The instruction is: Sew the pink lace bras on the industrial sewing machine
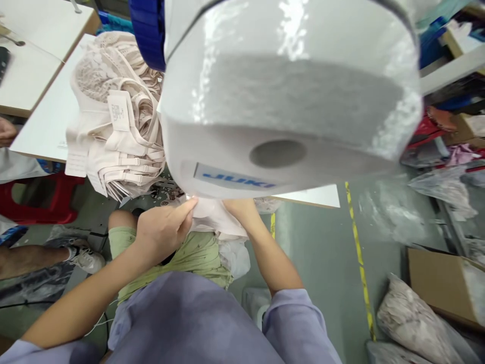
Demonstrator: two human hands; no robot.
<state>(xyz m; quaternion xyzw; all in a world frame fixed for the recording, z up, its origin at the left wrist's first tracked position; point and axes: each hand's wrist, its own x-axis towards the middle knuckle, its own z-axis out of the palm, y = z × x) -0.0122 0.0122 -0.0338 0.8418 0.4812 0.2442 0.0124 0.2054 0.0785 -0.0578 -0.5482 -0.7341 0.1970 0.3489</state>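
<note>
A white JUKI sewing machine [288,101] fills the upper middle of the head view and covers the sewing area. Just below its front edge, my left hand [164,227] is closed, thumb and fingers pinching the edge of a pale pink bra [215,215]. The bra spreads over my lap side between both hands, partly hidden by the machine. On the bra's right side is my right hand [239,208]; its fingers disappear beneath the machine head. A large pile of beige bras [121,121] with lace, straps and white tags lies on the white table to the left.
A blue handwheel [147,33] sticks out at the machine's upper left. Another person's leg and shoe [87,257] are at the left, near a red stool [62,199]. Right of a yellow floor line [358,253] stand a cardboard box [439,280] and a filled plastic bag [417,318].
</note>
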